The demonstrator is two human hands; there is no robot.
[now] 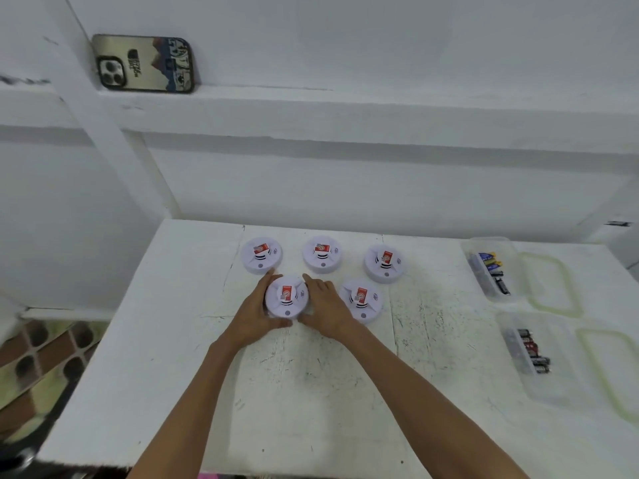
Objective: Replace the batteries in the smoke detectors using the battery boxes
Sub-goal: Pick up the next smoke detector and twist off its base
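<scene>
Nearest, both forearms stretch forward over the white desk (311, 392) and converge. The left hand (254, 312) and right hand (326, 314) cup a detector (287, 297) from either side, fingers curved round its rim. I cannot tell whether it is lifted off the desk. A second detector (361, 299) lies just right of the right hand. Behind them is a row of three: left detector (261, 255), middle detector (322, 254), right detector (384, 262). Far right, the near box (529, 354) and far box (491, 271) hold batteries, with the near lid (610, 368) and far lid (549, 285) beside them. A phone (145, 63) leans on the ledge above.
</scene>
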